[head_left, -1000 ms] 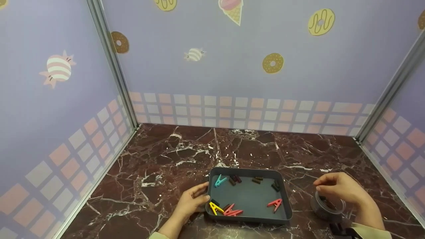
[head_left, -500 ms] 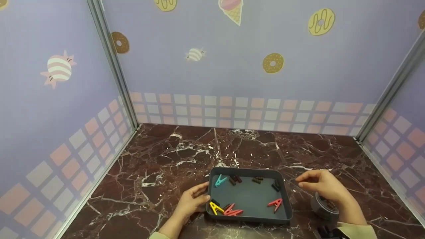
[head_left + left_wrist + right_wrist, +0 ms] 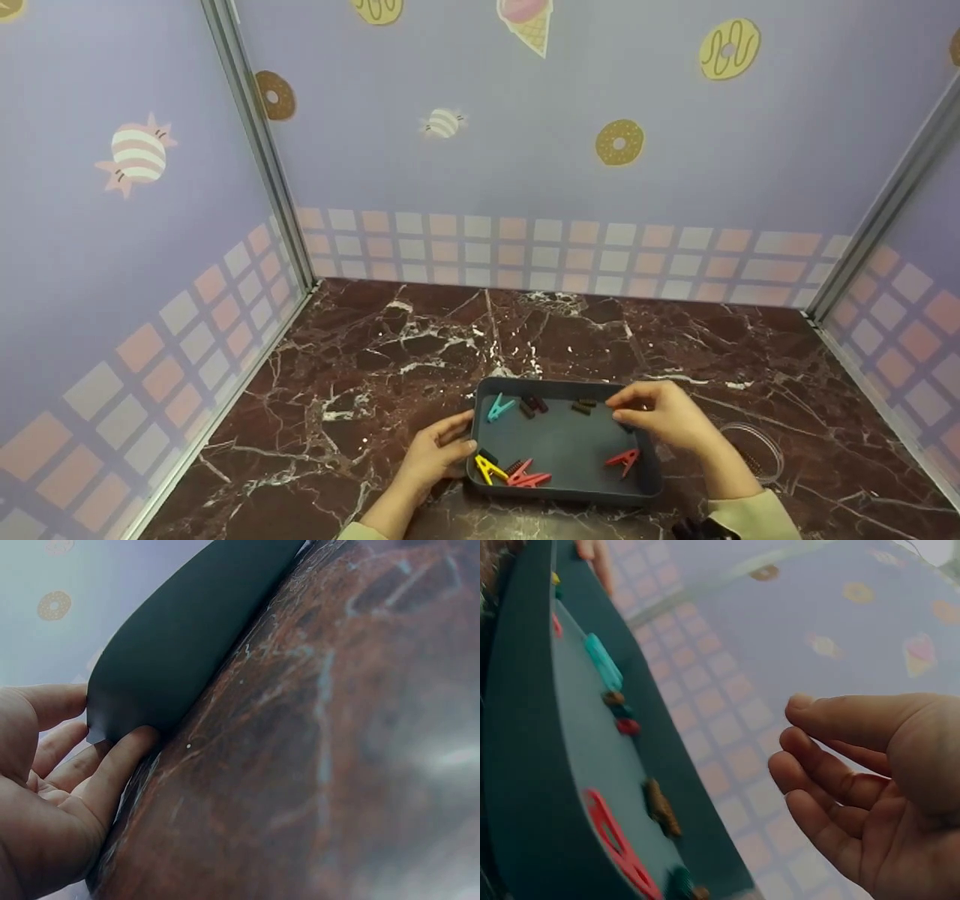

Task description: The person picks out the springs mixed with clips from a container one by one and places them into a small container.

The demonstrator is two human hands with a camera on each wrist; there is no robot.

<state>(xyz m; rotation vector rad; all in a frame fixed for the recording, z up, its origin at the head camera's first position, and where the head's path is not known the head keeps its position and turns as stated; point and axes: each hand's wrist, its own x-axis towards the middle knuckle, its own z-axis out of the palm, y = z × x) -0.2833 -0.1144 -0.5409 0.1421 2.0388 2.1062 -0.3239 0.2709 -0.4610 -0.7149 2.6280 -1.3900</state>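
Marbled table (image 3: pixel 420 330) under a patterned wall (image 3: pixel 525 165); on it lies the tray (image 3: pixel 562 450), left hand (image 3: pixel 433 454) touching its left side with fairly straight fingers, right hand (image 3: pixel 667 412) above its right edge, loosely curved, thumb just apart, a red clip (image 3: pixel 624 458) nearby

No text, label or number can be read.

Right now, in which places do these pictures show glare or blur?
Left wrist view: whitish glare on the table, far right; right wrist view: dim, the blue clip blurred, the right hand sharper; head view: mostly clear, faint sheen below the tray.
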